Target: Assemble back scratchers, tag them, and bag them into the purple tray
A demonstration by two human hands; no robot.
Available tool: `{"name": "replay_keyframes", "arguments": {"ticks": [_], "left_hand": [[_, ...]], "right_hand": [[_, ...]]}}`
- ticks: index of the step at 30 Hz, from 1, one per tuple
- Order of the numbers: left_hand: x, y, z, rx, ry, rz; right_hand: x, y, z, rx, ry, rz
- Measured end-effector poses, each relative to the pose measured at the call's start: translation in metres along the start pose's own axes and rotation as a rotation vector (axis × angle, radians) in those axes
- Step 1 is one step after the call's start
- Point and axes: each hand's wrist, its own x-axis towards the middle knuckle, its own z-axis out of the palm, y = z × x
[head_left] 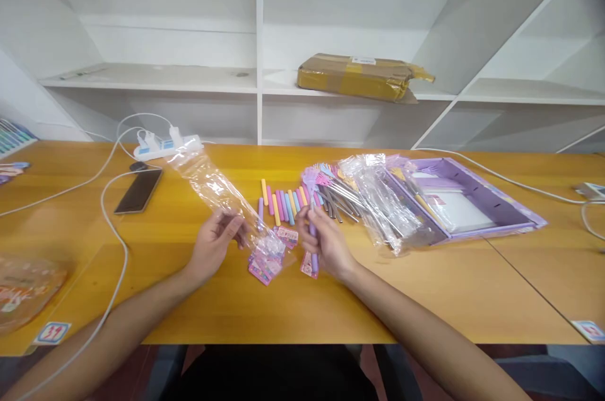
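My left hand (220, 237) pinches a long clear plastic bag (215, 183), which stretches from the power strip down to the cards. In my right hand (326, 240) is a purple back scratcher (314, 261), held upright by its handle with the claw-like head pointing away from me. Small pink printed cards (262, 267) lie between my hands, partly under the bag's near end. Beyond them is a row of pastel handle tubes (281, 204). Metal rods with coloured claw-shaped heads (340, 190) are piled beyond my right hand.
Clear bags (385, 205) lie against a purple open box (491, 234) on the right. A phone (139, 191), a power strip (165, 147) and white cables (120, 249) occupy the left side. A taped carton (357, 76) rests on the shelf above.
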Motion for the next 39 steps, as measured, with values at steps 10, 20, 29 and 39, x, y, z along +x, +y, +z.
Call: {"name": "replay_keyframes", "arguments": {"ticks": [10,20,29,39], "left_hand": [[-0.005,0.001,0.006,0.094,-0.14,-0.115],[0.008,-0.002,-0.002,-0.027,0.174,-0.075],[0.012,0.017,-0.005,-0.191,0.175,-0.083],[0.004,0.005,0.005,-0.209,0.132,-0.209]], "right_hand": [[-0.013,0.016,0.016,-0.49,-0.253,0.002],[-0.021,-0.002,0.0,-1.063,-0.392,-0.32],[-0.016,-0.012,-0.001,-1.042,-0.39,-0.212],[-0.016,-0.008,-0.003,-1.071,-0.442,-0.14]]}}
